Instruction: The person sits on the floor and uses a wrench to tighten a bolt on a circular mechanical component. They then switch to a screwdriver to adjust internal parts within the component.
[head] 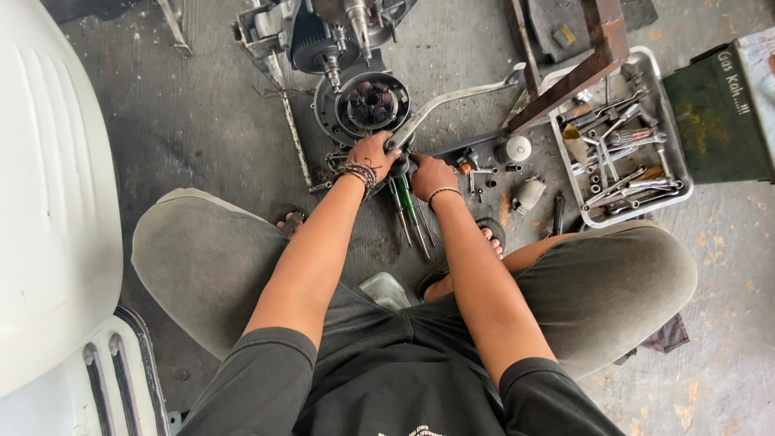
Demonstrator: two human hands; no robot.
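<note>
Head view: left hand (373, 153) and right hand (430, 173) both clamped on the long metal lever (452, 101) beside the round engine housing (363, 107)

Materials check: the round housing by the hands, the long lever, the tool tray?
Round housing: looks like cast metal, dull grey, grimy. Long lever: bare metal, pale satin sheen, likely steel or aluminium. Tool tray: probably sheet metal, light grey with a rolled rim; plastic cannot be ruled out.

From our knees, the round engine housing (371, 105) lies at twelve o'clock, the screwdrivers (410, 211) just before it, the tool tray (676, 153) at two o'clock, the scooter body (48, 194) at nine.
</note>
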